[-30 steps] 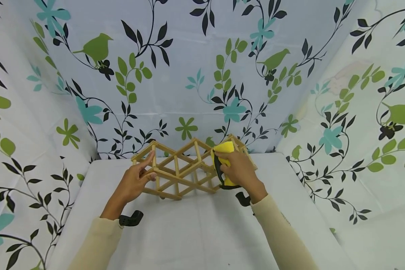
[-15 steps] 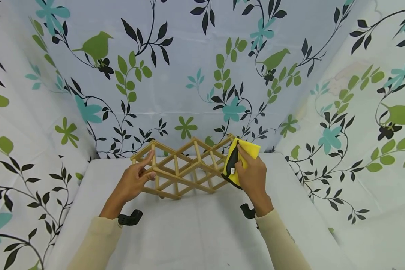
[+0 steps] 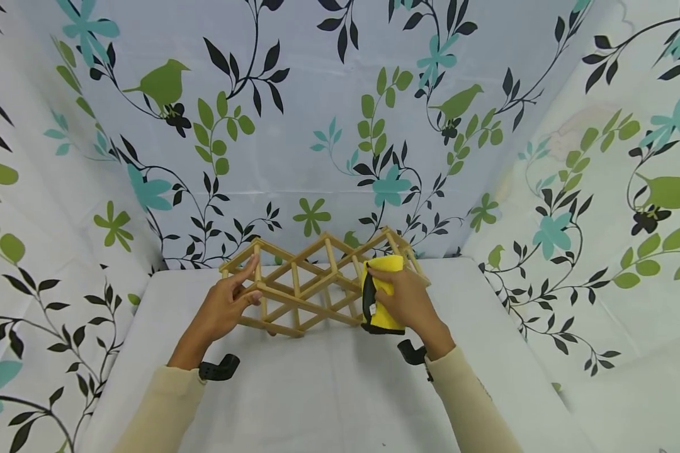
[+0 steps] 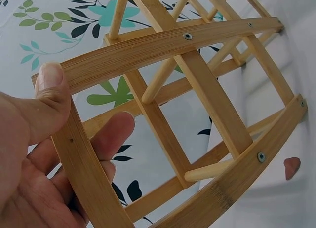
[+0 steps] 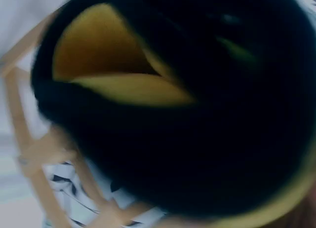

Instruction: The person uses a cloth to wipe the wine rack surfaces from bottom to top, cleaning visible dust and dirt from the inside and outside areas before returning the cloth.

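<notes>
A slatted wooden lattice rack with pegs between its sides stands at the back of the white-covered table. My left hand grips its left end; in the left wrist view the thumb lies on the corner of a slat and the fingers reach behind it. A yellow cloth with a black edge is in my right hand, held against the front of the rack's right part. Seen close in the right wrist view, the dark, blurred cloth covers most of the rack and hides the fingers.
White table cover stretches in front of the rack. A leaf-and-bird patterned curtain rises right behind it and at both sides. Beside the rack lies a small reddish-brown piece.
My right hand moved the cloth right to the rack's end, then back left and lower over its right part. The left hand and the rack have stayed in place.
</notes>
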{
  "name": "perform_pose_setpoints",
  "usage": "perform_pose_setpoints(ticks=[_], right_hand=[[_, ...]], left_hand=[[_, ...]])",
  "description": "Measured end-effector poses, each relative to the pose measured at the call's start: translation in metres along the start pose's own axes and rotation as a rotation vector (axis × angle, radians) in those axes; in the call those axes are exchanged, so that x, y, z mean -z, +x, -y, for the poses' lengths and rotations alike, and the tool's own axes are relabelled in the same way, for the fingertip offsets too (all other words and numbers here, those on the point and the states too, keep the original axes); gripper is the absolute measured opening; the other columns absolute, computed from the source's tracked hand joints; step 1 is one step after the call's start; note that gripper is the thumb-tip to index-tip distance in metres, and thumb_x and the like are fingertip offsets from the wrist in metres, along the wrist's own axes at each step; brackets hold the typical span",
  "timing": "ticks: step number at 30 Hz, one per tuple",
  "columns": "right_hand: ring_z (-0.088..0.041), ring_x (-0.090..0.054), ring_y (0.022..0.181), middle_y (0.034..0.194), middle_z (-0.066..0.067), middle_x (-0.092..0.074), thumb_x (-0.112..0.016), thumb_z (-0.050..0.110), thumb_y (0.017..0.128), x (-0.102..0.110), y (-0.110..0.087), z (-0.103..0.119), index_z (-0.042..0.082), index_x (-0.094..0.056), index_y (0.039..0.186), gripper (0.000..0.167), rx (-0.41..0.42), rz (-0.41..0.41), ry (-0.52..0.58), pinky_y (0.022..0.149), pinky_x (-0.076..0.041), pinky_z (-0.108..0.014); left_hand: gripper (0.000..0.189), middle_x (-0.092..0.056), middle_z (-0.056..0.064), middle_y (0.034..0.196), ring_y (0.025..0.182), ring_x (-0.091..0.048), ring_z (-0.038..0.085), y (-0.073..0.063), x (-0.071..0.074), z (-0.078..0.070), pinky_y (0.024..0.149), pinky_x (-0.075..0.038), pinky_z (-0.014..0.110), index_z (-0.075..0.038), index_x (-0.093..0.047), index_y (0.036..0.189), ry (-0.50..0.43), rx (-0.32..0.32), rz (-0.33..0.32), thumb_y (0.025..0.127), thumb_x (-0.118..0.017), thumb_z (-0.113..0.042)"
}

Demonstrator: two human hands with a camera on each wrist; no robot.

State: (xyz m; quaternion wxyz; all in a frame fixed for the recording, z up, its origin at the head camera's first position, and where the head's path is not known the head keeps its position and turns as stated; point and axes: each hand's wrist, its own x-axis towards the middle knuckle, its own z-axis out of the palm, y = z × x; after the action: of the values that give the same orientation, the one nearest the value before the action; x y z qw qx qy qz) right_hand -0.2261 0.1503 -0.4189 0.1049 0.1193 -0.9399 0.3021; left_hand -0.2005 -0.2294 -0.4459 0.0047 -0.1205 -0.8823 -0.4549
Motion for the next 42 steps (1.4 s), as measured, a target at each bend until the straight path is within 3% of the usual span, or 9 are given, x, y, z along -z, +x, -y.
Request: perform_pose_setpoints(ticks=[6,9,13,19,24,30,33,37,42], right_hand=[[-0.039,-0.073,0.097,0.131,-0.026,-0.072,-0.076,0.012,0.097,0.007,0.048,0.019,0.025,-0.061,0.152,0.058,0.140,-0.324,0.039,0.082,-0.062,-0.052],[-0.043,-0.070,0.114,0.143,-0.024,-0.066,-0.080,0.013,0.095,-0.003,0.078,0.029,0.026,-0.060,0.153,0.063,0.188,-0.377,0.085,0.092,-0.059,-0.056],[-0.042,-0.067,0.123,0.152,-0.021,-0.060,-0.075,0.009,0.098,-0.026,0.105,0.032,0.029,-0.056,0.156,0.064,0.210,-0.231,0.094,0.095,-0.058,-0.052],[-0.032,-0.064,0.091,0.151,-0.017,-0.063,-0.066,0.006,0.103,-0.036,0.113,0.012,0.032,-0.059,0.154,0.057,0.057,0.138,-0.023,0.067,-0.050,-0.036],[-0.035,-0.067,0.105,0.158,-0.011,-0.057,-0.068,0.009,0.105,-0.023,0.114,0.010,0.035,-0.056,0.155,0.058,0.083,0.084,0.081,0.077,-0.055,-0.041],[-0.040,-0.064,0.126,0.164,-0.018,-0.049,-0.059,0.010,0.109,-0.025,0.115,0.008,0.017,-0.043,0.164,0.058,0.121,0.246,0.045,0.099,-0.057,-0.049],[-0.043,-0.062,0.128,0.143,-0.025,-0.063,-0.061,0.006,0.107,-0.027,0.113,0.004,0.012,-0.049,0.157,0.051,0.099,0.124,-0.044,0.101,-0.053,-0.053],[-0.037,-0.063,0.089,0.103,-0.025,-0.069,-0.065,0.007,0.105,-0.031,0.108,0.003,0.016,-0.055,0.150,0.046,0.102,0.003,-0.053,0.076,-0.052,-0.047],[-0.026,-0.063,0.092,0.114,-0.017,-0.073,-0.071,0.009,0.099,-0.020,0.100,0.006,0.013,-0.064,0.140,0.042,0.024,0.272,-0.152,0.079,-0.055,-0.039]], left_hand=[[0.078,-0.077,0.008,0.094,0.084,-0.064,0.020,0.000,-0.001,0.002,0.083,-0.048,0.041,-0.026,-0.019,0.171,-0.005,-0.002,-0.004,0.107,-0.063,-0.017],[0.077,-0.077,0.009,0.095,0.087,-0.066,0.019,-0.001,-0.003,0.002,0.084,-0.048,0.041,-0.027,-0.019,0.171,-0.013,0.005,-0.002,0.108,-0.063,-0.018],[0.077,-0.076,0.012,0.097,0.087,-0.065,0.019,-0.002,-0.008,0.002,0.084,-0.049,0.041,-0.028,-0.020,0.171,-0.028,0.013,0.003,0.107,-0.063,-0.018],[0.078,-0.075,0.013,0.100,0.084,-0.064,0.019,0.000,-0.013,0.000,0.082,-0.048,0.040,-0.027,-0.021,0.171,-0.047,-0.001,0.006,0.107,-0.063,-0.016],[0.078,-0.076,0.011,0.099,0.085,-0.065,0.018,0.001,-0.013,-0.001,0.083,-0.048,0.040,-0.027,-0.020,0.171,-0.043,-0.007,0.003,0.107,-0.064,-0.017],[0.077,-0.075,0.010,0.097,0.084,-0.064,0.019,0.002,-0.011,-0.001,0.083,-0.048,0.041,-0.027,-0.021,0.171,-0.043,-0.005,-0.005,0.107,-0.064,-0.017],[0.078,-0.076,0.010,0.097,0.086,-0.065,0.018,0.001,-0.011,0.000,0.084,-0.049,0.040,-0.028,-0.021,0.171,-0.040,0.002,-0.001,0.107,-0.064,-0.017],[0.078,-0.076,0.014,0.113,0.084,-0.064,0.016,0.001,-0.010,0.000,0.082,-0.048,0.039,-0.028,-0.021,0.171,-0.026,-0.007,-0.008,0.107,-0.064,-0.016],[0.078,-0.058,0.017,0.154,0.083,-0.063,0.014,0.001,-0.008,-0.001,0.081,-0.047,0.038,-0.026,-0.021,0.171,-0.008,-0.018,-0.012,0.106,-0.064,-0.016]])
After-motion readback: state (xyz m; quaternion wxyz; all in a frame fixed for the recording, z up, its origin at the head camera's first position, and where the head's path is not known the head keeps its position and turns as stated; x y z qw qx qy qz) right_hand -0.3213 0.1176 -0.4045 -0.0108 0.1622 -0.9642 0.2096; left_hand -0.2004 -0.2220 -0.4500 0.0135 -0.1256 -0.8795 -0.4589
